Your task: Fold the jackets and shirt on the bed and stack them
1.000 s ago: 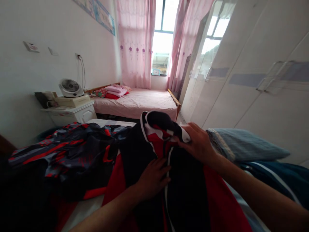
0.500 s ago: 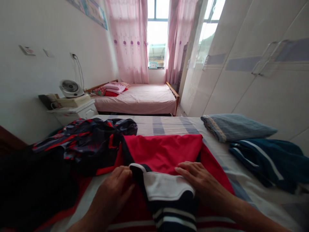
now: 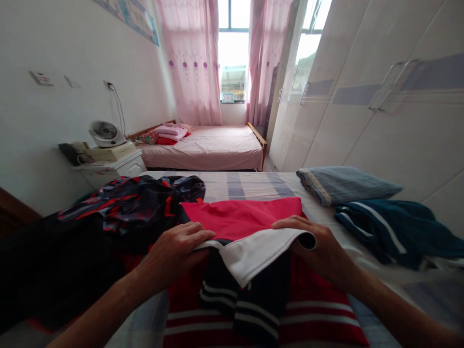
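In front of me a red jacket [image 3: 246, 215] lies partly folded on the bed, with a white collar [image 3: 250, 253], dark navy parts and white-striped bands. My left hand [image 3: 184, 241] grips the left end of the collar, thumb below and fingers on top. On the other side my right hand [image 3: 308, 241] is closed round the right end, where the collar edge curls by the fingers. Between the two hands the collar is raised a little and its white point hangs down over the navy sleeves [image 3: 250, 295].
Black and red patterned clothing [image 3: 137, 208] is heaped at the left. At the right lie a folded grey-blue cloth [image 3: 348, 183] and teal trousers [image 3: 398, 227] with a white stripe. Beyond the striped sheet [image 3: 250, 186] stand a pink bed [image 3: 217, 145], a small fan [image 3: 107, 133] and a wardrobe [image 3: 362, 96].
Both hands have moved up and now hold the collar ends. The white collar has been lifted and spread wider, and the striped navy sleeves show more beneath it.
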`<action>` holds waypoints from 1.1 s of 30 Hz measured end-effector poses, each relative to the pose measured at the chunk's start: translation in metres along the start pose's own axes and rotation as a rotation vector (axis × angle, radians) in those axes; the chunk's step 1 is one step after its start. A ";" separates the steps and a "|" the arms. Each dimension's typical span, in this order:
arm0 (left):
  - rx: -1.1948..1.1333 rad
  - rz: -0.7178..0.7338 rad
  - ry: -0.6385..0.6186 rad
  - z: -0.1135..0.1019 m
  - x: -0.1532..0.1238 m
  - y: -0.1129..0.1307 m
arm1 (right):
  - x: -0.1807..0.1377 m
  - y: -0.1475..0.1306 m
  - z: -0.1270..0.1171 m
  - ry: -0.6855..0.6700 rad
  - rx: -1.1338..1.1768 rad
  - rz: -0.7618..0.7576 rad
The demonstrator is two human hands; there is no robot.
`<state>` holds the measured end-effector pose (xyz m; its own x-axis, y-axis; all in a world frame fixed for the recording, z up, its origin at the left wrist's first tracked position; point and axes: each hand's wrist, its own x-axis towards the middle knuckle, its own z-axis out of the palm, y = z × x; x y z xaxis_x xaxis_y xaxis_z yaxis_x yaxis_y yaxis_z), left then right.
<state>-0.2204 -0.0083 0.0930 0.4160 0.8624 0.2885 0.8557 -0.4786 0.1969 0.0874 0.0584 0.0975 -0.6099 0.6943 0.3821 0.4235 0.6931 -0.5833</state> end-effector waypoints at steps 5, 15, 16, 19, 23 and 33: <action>-0.146 -0.057 -0.164 0.014 -0.018 -0.006 | -0.015 0.008 0.018 -0.185 -0.033 0.051; 0.119 -0.278 0.254 0.006 0.012 0.016 | 0.023 0.014 0.014 0.082 -0.099 0.282; 0.155 -0.278 0.270 0.012 0.004 0.022 | 0.022 0.015 0.016 0.032 -0.069 0.239; 0.145 -0.296 0.166 0.030 -0.029 0.038 | 0.006 0.011 0.022 -0.107 -0.051 0.075; -0.032 -0.459 -0.046 0.040 -0.061 0.046 | -0.028 -0.011 0.028 -0.049 -0.294 -0.118; -0.591 -0.580 -0.052 0.048 -0.044 0.041 | -0.056 -0.031 0.064 -0.206 -0.509 -0.260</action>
<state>-0.1889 -0.0584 0.0433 -0.0158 0.9986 -0.0510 0.6420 0.0493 0.7651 0.0651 -0.0144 0.0487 -0.8319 0.4736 0.2894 0.4798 0.8757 -0.0538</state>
